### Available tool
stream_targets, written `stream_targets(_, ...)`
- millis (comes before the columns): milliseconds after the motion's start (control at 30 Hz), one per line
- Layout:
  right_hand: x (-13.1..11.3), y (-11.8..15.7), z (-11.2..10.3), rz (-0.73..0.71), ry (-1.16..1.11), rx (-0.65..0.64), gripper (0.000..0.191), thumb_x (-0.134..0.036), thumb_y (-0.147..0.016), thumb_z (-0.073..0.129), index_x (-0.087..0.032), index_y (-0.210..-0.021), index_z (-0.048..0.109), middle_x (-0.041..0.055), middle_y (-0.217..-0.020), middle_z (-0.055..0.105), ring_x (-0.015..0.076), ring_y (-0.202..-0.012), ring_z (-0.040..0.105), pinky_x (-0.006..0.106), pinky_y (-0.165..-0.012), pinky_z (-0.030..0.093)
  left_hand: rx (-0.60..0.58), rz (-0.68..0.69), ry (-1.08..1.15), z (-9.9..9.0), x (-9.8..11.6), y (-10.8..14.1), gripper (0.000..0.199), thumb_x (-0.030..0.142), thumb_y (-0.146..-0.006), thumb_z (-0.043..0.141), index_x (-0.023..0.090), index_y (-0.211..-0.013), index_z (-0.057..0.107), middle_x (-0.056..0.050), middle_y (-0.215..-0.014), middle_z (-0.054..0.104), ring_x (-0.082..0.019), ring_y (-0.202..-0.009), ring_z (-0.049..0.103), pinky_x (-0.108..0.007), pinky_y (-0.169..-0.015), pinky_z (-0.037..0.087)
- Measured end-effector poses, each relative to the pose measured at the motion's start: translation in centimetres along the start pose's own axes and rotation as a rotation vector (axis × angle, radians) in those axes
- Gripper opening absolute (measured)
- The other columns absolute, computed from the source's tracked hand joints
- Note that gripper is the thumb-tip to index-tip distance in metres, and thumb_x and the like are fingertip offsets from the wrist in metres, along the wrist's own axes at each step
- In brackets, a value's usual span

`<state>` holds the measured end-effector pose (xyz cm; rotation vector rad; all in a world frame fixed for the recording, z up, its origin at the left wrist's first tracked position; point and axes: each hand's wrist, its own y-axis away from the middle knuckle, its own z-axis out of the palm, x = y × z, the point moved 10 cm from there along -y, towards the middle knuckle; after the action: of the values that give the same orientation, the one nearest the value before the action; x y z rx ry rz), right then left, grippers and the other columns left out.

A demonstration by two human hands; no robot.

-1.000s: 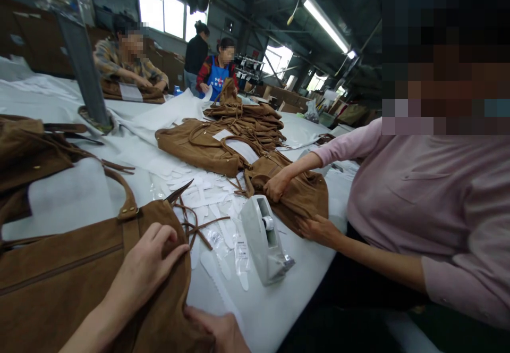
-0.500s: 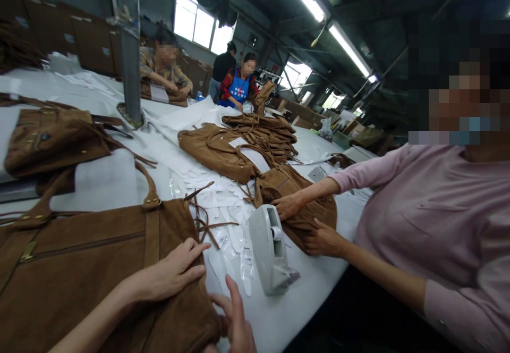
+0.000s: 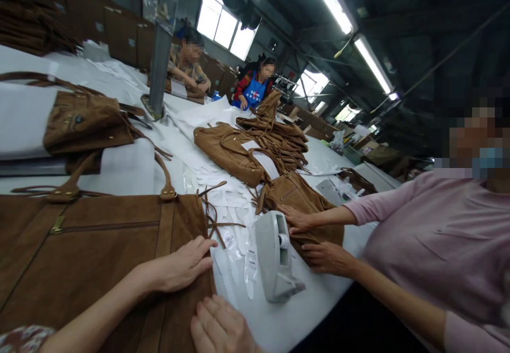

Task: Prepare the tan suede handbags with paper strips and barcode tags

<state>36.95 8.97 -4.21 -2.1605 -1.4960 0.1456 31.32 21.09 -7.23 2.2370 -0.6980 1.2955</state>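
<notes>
A brown suede handbag with a short front zip and two handles lies flat in front of me. My left hand rests on its right part, fingers stretched toward the side edge and thumb apart. Lower down, my right hand has its bent fingers closed on the same side edge; its thumb is hidden. Thin brown laces trail from the bag's upper right corner. A grey tape dispenser stands on the table, right of my hands.
A co-worker in a pink top has both hands on another brown bag. More brown bags are heaped beyond. White strips litter the table. A smaller brown bag lies at left, near a metal post.
My right hand has moved from beside the bag's lower corner onto its side edge, its fingers now closing there. The bag lies flatter and straighter. The view has shifted left.
</notes>
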Motion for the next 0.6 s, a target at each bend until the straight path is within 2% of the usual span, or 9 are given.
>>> stream_targets(100, -1.3, 3.5, 0.5, 0.092, 0.15, 0.165, 0.02, -0.005, -0.087, 0.048, -0.013, -0.094, 0.065, 0.0085, -0.088, 0.074, 0.0192, -0.087, 0.07, 0.03, -0.085, 0.057, -0.02, 0.042, -0.049, 0.0, 0.7, -0.1, 0.041, 0.047, -0.095, 0.025, 0.021, -0.121, 0.044, -0.006, -0.113, 0.048, -0.021, -0.106, 0.046, -0.041, -0.104, 0.034)
stream_targets(233, -2.5, 4.8, 1.4, 0.161, 0.226, 0.174, 0.028, 0.0, -0.084, 0.043, -0.009, -0.097, 0.066, 0.0115, -0.094, 0.074, 0.023, -0.097, 0.068, 0.033, -0.089, 0.056, -0.032, 0.054, -0.09, -0.4, 1.6, -0.1, 0.043, 0.048, -0.095, 0.022, 0.019, -0.113, 0.048, -0.007, -0.109, 0.049, -0.02, -0.101, 0.049, -0.04, -0.101, 0.038)
stream_targets(333, -2.1, 5.1, 1.5, 0.282, 0.189, 0.214, 0.038, 0.002, -0.082, 0.036, -0.011, -0.1, 0.067, 0.0106, -0.101, 0.073, 0.0248, -0.112, 0.061, 0.04, -0.099, 0.049, -0.054, 0.027, -0.15, 0.2, 2.4, 0.9, 0.053, 0.056, -0.092, 0.027, 0.018, -0.123, 0.049, -0.012, -0.121, 0.049, -0.025, -0.111, 0.051, -0.044, -0.103, 0.039)
stream_targets(400, -2.1, 5.4, 1.6, 0.32, 0.148, 0.232, 0.043, 0.004, -0.08, 0.034, -0.011, -0.105, 0.065, 0.0105, -0.106, 0.071, 0.025, -0.119, 0.056, 0.045, -0.104, 0.044, -0.078, -0.006, -0.241, 1.4, 2.8, 2.4, 0.066, 0.062, -0.088, 0.033, 0.017, -0.136, 0.042, -0.019, -0.142, 0.038, -0.035, -0.13, 0.038, -0.052, -0.11, 0.03)
stream_targets(467, -1.8, 5.6, 1.7, 0.327, 0.101, 0.216, 0.045, 0.003, -0.079, 0.035, -0.01, -0.113, 0.062, 0.0114, -0.11, 0.07, 0.0249, -0.121, 0.054, 0.046, -0.105, 0.042, -0.106, -0.027, -0.325, 2.9, 3.1, 4.2, 0.078, 0.066, -0.085, 0.035, 0.016, -0.145, 0.029, -0.02, -0.155, 0.017, -0.04, -0.142, 0.013, -0.058, -0.115, 0.016)
stream_targets(533, -1.2, 5.3, 1.0, 0.277, 0.021, 0.182, 0.045, -0.001, -0.08, 0.037, -0.009, -0.118, 0.06, 0.0117, -0.11, 0.07, 0.0245, -0.117, 0.057, 0.041, -0.1, 0.048, -0.149, -0.034, -0.342, 4.5, 3.4, 5.9, 0.081, 0.065, -0.086, 0.036, 0.017, -0.149, 0.018, -0.016, -0.157, 0.006, -0.035, -0.144, 0.0, -0.057, -0.117, 0.006)
stream_targets(600, 0.3, 4.2, -0.5, 0.248, -0.183, 0.144, 0.04, -0.007, -0.082, 0.039, -0.011, -0.114, 0.063, 0.0105, -0.107, 0.071, 0.0226, -0.107, 0.064, 0.034, -0.091, 0.054, -0.173, -0.058, -0.326, 5.3, 3.5, 7.0, 0.078, 0.057, -0.087, 0.041, 0.018, -0.149, 0.015, -0.014, -0.156, 0.003, -0.03, -0.144, -0.001, -0.054, -0.118, 0.004)
